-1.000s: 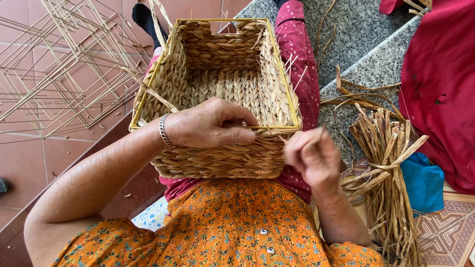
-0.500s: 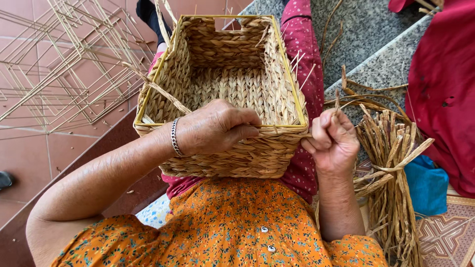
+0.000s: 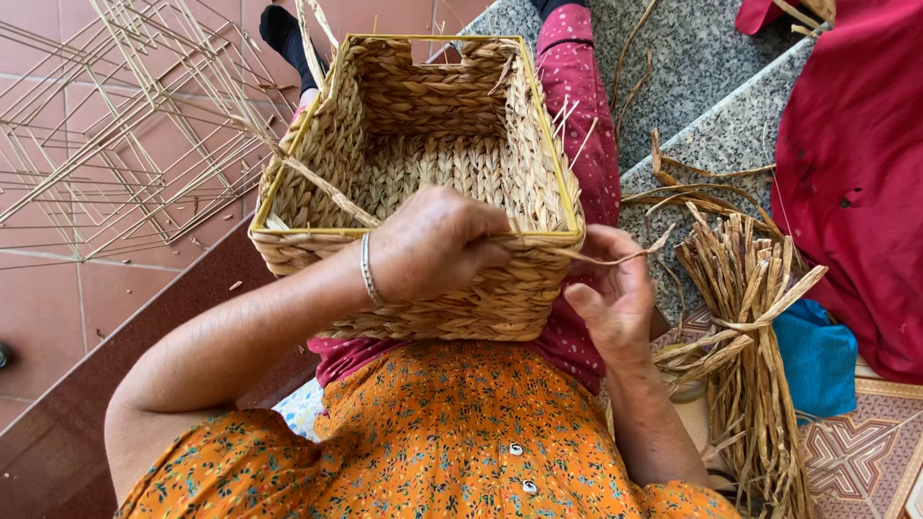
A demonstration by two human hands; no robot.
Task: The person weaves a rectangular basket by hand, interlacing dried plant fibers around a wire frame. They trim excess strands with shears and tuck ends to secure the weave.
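Note:
A rectangular woven straw basket (image 3: 423, 173) with a yellow wire rim rests on my lap, its open top facing the camera. My left hand (image 3: 433, 245), with a silver bangle at the wrist, grips the near rim and pinches a flat dried straw strand (image 3: 606, 258) against it. That strand runs right, across the basket's near right corner. My right hand (image 3: 615, 303) is beside that corner, fingers loosely curled around the strand's free end.
A tied bundle of dried straw (image 3: 750, 356) lies at my right on a grey stone step (image 3: 711, 125). Bare yellow wire frames (image 3: 115, 144) are stacked on the tiled floor at left. A red cloth (image 3: 856, 173) and a blue cloth (image 3: 817, 356) lie at right.
My right hand has come back down from a raised, clenched pull to the basket's near right corner and loosened. The left hand stays on the near rim.

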